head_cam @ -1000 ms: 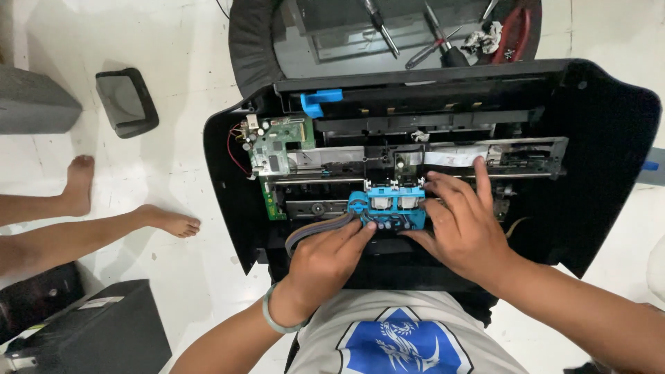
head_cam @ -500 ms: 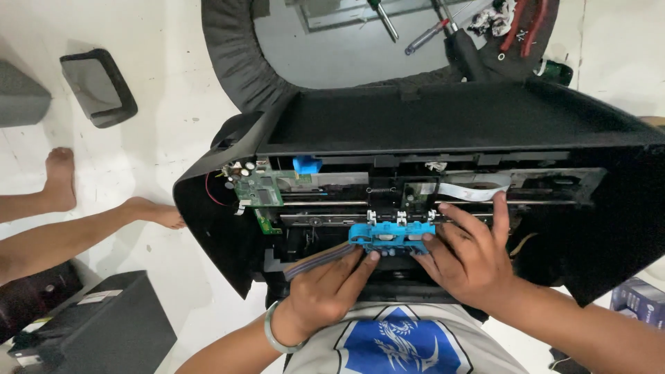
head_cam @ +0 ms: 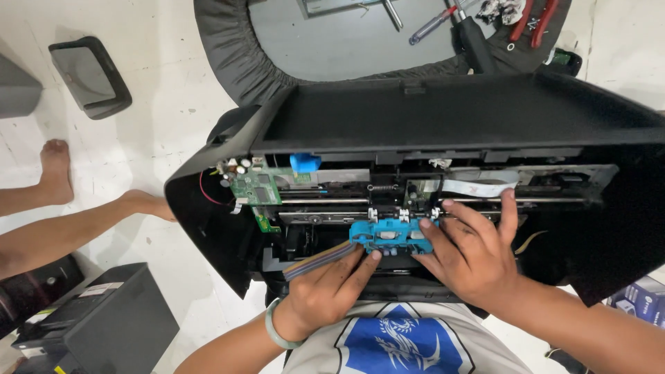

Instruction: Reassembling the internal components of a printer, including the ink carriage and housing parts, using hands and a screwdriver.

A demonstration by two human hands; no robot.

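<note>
An opened black printer [head_cam: 443, 131] rests tilted against the person's lap, bulky and probably heavy. Inside, at its middle on the rail, sits the blue carriage [head_cam: 390, 235], light plastic, likely fragile, best held by its edges. The left hand [head_cam: 325, 294] and right hand [head_cam: 471, 256] press spread fingertips on it, gripping nothing.

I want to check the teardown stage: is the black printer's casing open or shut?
Open. The black printer casing exposes the green circuit board, metal rail and blue plastic carriage, which both hands touch.
</note>
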